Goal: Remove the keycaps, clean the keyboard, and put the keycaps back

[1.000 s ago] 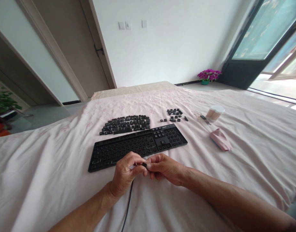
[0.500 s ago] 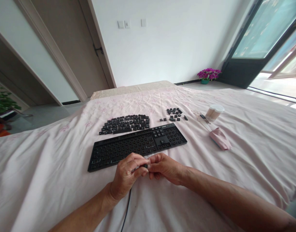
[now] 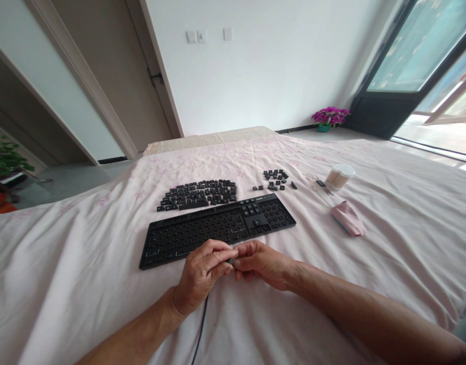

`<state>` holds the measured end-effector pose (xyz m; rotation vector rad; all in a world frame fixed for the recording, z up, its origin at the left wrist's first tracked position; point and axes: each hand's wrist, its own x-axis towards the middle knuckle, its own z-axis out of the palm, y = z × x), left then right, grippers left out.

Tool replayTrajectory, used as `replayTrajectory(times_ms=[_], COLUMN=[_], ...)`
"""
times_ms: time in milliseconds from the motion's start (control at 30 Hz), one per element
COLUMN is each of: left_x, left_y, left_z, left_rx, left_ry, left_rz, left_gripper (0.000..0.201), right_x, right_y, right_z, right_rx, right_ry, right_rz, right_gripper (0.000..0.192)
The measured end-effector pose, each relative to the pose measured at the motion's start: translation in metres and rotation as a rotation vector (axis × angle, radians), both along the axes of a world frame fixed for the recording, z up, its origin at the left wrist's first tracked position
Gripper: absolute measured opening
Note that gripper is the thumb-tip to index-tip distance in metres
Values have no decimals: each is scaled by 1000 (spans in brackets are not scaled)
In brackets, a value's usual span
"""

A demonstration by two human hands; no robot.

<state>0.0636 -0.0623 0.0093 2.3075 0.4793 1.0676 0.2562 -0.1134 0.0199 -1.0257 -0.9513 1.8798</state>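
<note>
My left hand (image 3: 203,268) pinches a small black keycap (image 3: 230,261), mostly covered by the fingers. Fingertips of my right hand (image 3: 262,264) meet it from the other side; they are closed on the same spot, and whether anything else is in them is hidden. Just beyond both hands lies a black keyboard (image 3: 202,230), slanting up to the right, with most of its keys off and a few still on near its right part. Behind it sits a large group of loose keycaps (image 3: 202,192). A smaller scatter of keycaps (image 3: 275,175) lies further right.
Right of the keyboard stand a clear tub of cotton swabs (image 3: 339,178), a small black-handled tool (image 3: 322,184) and a folded pink cloth (image 3: 347,218). A black cable (image 3: 201,329) runs toward me over the wrinkled pink bedsheet (image 3: 84,253).
Both hands stay together at the same place, with only a slight shift of the fingers around the keycap. The whole view has moved by a hair.
</note>
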Motion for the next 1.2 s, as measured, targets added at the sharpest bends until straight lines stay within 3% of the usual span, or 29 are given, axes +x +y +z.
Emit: replayTrajectory(times_ms=[267,633,700,833,967,1067,1200], left_x=[-2,0,0,0,2,3,4], left_y=[1,3,3,1,-3,-5,-8], left_z=[1,-5,-5,-4,-4,-2,2], left_rx=[5,-90,-87,-152,-330,-489,-687], left_ry=[-4,-32,-34,-41,-64,-91,-142], left_rz=[35,89,93,115,139,122,59], left_gripper=[27,16,17,14,10,12,20], right_x=[0,-8,-9,-6,1,8,14], right_y=[-1,-1,-2,-4,-4,-5,-6], right_z=[2,0,-1,-3,-2,3,11], right_rx=[23,93,218,679,1074,1360,1521], right_ry=[21,-159,-287,-600,-814,-1046,-1258], right_rz=[-42,-260,-303,-404,-424,-352,-290], right_gripper=[28,26,22,10,9,9,10])
